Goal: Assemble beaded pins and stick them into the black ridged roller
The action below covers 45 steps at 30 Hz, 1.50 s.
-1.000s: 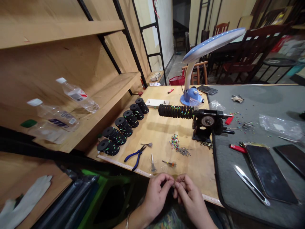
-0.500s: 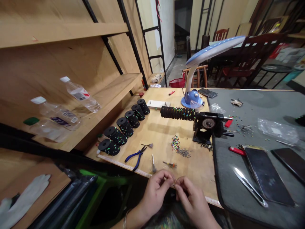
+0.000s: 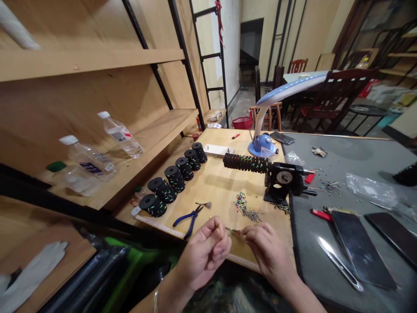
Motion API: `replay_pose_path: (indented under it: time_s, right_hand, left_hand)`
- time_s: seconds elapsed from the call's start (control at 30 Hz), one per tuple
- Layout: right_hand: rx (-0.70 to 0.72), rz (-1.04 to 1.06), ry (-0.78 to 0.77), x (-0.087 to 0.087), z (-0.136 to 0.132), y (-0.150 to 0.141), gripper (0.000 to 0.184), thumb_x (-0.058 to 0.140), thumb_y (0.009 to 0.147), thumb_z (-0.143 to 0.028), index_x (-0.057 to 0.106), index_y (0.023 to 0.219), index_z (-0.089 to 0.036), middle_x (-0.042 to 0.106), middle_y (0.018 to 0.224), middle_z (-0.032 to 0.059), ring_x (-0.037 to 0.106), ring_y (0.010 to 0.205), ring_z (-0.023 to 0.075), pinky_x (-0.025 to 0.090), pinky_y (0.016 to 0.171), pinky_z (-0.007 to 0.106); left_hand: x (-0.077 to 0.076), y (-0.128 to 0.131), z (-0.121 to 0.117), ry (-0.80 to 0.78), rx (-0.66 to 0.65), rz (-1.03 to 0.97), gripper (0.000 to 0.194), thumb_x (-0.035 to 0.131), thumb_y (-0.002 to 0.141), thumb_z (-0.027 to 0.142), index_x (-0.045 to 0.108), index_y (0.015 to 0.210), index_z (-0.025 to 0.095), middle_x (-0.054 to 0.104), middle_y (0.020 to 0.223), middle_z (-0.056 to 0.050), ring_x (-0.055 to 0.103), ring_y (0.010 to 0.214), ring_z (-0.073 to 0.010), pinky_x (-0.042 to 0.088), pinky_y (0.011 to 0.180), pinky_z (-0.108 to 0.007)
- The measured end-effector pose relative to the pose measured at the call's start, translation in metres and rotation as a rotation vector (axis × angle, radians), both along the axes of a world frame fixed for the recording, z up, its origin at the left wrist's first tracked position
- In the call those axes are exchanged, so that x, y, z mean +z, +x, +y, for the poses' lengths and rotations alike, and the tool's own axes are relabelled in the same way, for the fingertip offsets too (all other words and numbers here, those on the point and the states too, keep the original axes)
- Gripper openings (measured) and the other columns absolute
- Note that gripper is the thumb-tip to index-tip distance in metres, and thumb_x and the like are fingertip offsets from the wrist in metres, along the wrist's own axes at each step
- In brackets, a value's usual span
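My left hand (image 3: 208, 248) is raised over the table's front edge, fingers curled together; anything in them is hidden. To its right, my right hand (image 3: 269, 245) has its thumb and fingertips pressed together, with no item I can make out between them. Between the hands lies a thin bundle of bristle-like strands with an orange part (image 3: 236, 231); whether the right fingertips touch it, I cannot tell. Beyond the hands are a pile of small coloured beads (image 3: 241, 201) and small grey metal pieces (image 3: 252, 215). Blue-handled pliers (image 3: 189, 220) lie to the left, below a wispy grey bundle (image 3: 206, 204).
Several black spools (image 3: 174, 178) with coloured bits stand in a row at left. A black ribbed roller (image 3: 245, 162) sits on a cranked stand (image 3: 276, 182) near a blue lamp (image 3: 262, 143). On the grey mat are tweezers (image 3: 340, 263) and a dark phone (image 3: 361, 248).
My hands, fingertips together before, have moved apart. The left moved slightly left; the right moved right and up beside the orange bundle. The camera view has tilted up.
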State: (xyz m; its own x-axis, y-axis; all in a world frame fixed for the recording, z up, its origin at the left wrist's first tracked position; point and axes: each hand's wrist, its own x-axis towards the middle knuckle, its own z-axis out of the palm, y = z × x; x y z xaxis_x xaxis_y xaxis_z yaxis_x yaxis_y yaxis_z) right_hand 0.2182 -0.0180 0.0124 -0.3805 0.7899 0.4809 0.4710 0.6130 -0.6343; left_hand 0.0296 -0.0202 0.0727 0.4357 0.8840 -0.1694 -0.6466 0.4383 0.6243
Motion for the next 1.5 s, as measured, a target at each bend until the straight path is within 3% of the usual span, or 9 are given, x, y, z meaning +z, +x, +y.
replay_pose_path:
  time_s: [0.2,0.57,0.77,0.9,0.97,1.07,1.17,1.3,1.5]
  right_hand:
    - [-0.105,-0.074,0.183,-0.007,0.04,0.015,0.016,0.05,0.093,-0.015,0.063,0.095,-0.025,0.073,0.102,0.0063,0.058,0.094,0.024,0.049,0.082,0.04]
    - [-0.163,-0.222,0.291,-0.02,0.068,0.028,0.019,0.051,0.094,-0.016,0.066,0.102,-0.024,0.073,0.111,0.0051,0.053,0.114,0.0301,0.049,0.089,0.048]
    - [-0.159,-0.178,0.337,0.025,0.022,0.03,0.045,0.051,0.086,-0.005,0.057,0.125,-0.026,0.071,0.117,0.0068,0.051,0.123,0.0324,0.048,0.094,0.051]
    - [-0.053,0.133,0.098,0.057,-0.025,0.009,0.042,0.051,0.089,-0.013,0.051,0.129,-0.028,0.069,0.116,0.0115,0.063,0.109,0.027,0.057,0.083,0.036]
    - [0.108,0.266,-0.022,0.057,-0.041,-0.003,0.042,0.048,0.093,-0.024,0.045,0.135,-0.028,0.069,0.117,0.0124,0.071,0.089,0.0211,0.059,0.067,0.024]
    - [0.141,0.309,-0.222,0.043,-0.051,-0.016,0.038,0.051,0.094,-0.032,0.048,0.132,-0.031,0.072,0.113,0.0078,0.071,0.092,0.0207,0.058,0.077,0.026]
    - [0.107,0.292,-0.392,0.031,-0.053,-0.022,0.029,0.051,0.094,-0.03,0.055,0.121,-0.025,0.075,0.093,0.0063,0.071,0.079,0.0186,0.056,0.07,0.024]
    - [0.082,0.242,-0.423,0.021,-0.051,-0.024,0.018,0.047,0.094,-0.03,0.062,0.099,-0.02,0.065,0.064,-0.0003,0.06,0.055,0.0133,0.047,0.055,0.02]
    - [0.013,0.209,-0.422,-0.005,-0.051,-0.018,0.022,0.045,0.093,-0.029,0.058,0.078,-0.02,0.055,0.061,-0.0028,0.049,0.053,0.0113,0.039,0.053,0.02]
  left_hand:
    - [0.031,-0.013,-0.011,0.031,-0.06,-0.157,0.023,0.07,0.082,0.023,0.053,0.068,0.019,0.029,0.043,0.008,0.013,0.036,-0.0047,0.017,0.028,-0.009]
    - [0.034,-0.014,-0.018,0.053,0.022,-0.002,0.03,0.077,0.075,0.033,0.051,0.067,0.02,0.035,0.043,0.008,0.02,0.035,-0.0035,0.018,0.029,-0.01]
    - [0.025,-0.013,-0.027,0.235,-0.002,0.416,0.029,0.065,0.085,0.041,0.053,0.072,0.018,0.053,0.053,0.003,0.035,0.036,-0.0037,0.026,0.035,-0.014]
    - [0.017,-0.01,-0.033,0.617,-0.077,0.682,0.029,0.052,0.093,0.039,0.058,0.075,0.017,0.058,0.057,-0.001,0.044,0.038,-0.0067,0.033,0.038,-0.017]
    - [0.012,-0.01,-0.033,0.912,-0.024,0.745,0.026,0.046,0.095,0.035,0.058,0.077,0.018,0.059,0.058,-0.001,0.047,0.04,-0.0076,0.036,0.04,-0.017]
    - [0.008,-0.011,-0.032,1.191,0.198,0.886,0.019,0.044,0.095,0.026,0.056,0.082,0.021,0.061,0.063,-0.001,0.056,0.051,-0.0107,0.043,0.051,-0.018]
    - [0.008,-0.013,-0.033,1.183,0.239,1.089,0.014,0.044,0.094,0.018,0.055,0.085,0.021,0.064,0.069,-0.001,0.061,0.064,-0.0131,0.046,0.062,-0.02]
    - [0.002,-0.011,-0.034,1.047,0.154,1.204,0.015,0.046,0.093,0.016,0.055,0.082,0.021,0.064,0.072,-0.001,0.061,0.067,-0.0132,0.044,0.064,-0.02]
    - [-0.015,-0.004,-0.02,0.922,0.041,1.212,0.018,0.045,0.094,0.022,0.056,0.079,0.019,0.061,0.071,-0.002,0.059,0.067,-0.0143,0.043,0.062,-0.023]
